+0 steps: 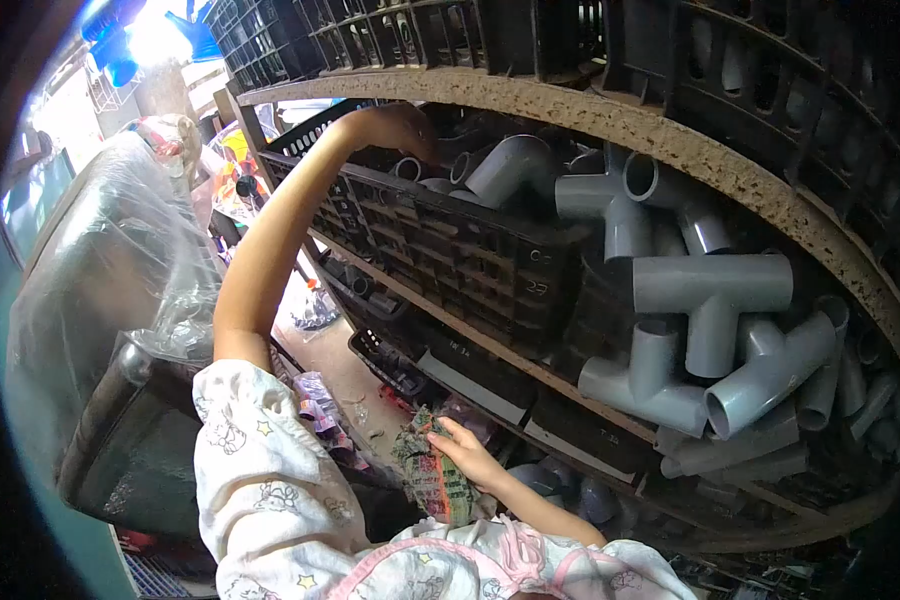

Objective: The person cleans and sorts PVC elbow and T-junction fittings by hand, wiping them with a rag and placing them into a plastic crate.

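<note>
My left arm stretches up to a black plastic crate (450, 235) on the shelf. My left hand (402, 128) is bent down over the crate's far left end, close to grey pipe fittings (407, 168); its fingers are in shadow, and whether they grip anything is hidden. Low in front of my body, my right hand (467, 455) has its fingers closed on a crumpled checked cloth (435, 475), green with red and dark lines. Right of the crate, grey plastic tee fittings (712, 285) and a grey elbow (515, 170) lie piled up.
A rusty shelf edge (530, 95) runs above my left hand, with more black crates (410, 40) over it. Lower shelves hold small black bins (385, 362). At left stands a dark chair (130, 430) wrapped in clear plastic (120, 240).
</note>
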Demonstrator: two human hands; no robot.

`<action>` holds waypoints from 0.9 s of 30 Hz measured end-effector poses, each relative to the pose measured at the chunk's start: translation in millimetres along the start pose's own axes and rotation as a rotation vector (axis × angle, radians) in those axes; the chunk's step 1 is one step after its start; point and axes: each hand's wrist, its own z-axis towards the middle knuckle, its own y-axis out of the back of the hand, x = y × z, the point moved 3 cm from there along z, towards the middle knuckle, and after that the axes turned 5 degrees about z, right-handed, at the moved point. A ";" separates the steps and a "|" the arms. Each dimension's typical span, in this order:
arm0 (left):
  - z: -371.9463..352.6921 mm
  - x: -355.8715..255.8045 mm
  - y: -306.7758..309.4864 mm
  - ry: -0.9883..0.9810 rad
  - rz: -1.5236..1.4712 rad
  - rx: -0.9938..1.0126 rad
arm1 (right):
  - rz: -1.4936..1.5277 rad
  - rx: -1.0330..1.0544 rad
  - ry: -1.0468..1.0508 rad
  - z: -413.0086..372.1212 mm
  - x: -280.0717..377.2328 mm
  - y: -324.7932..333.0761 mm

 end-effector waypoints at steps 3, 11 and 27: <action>-1.1 -0.7 -0.7 -0.147 -0.018 -0.023 | 0.061 0.094 0.031 -8.4 24.0 -7.6; -35.1 -26.9 1.3 0.218 -0.313 0.137 | 0.052 0.076 0.057 -5.8 23.4 -9.0; -152.1 -25.7 -37.3 0.231 -0.637 -1.410 | 0.626 0.030 -0.019 -10.7 84.9 -4.6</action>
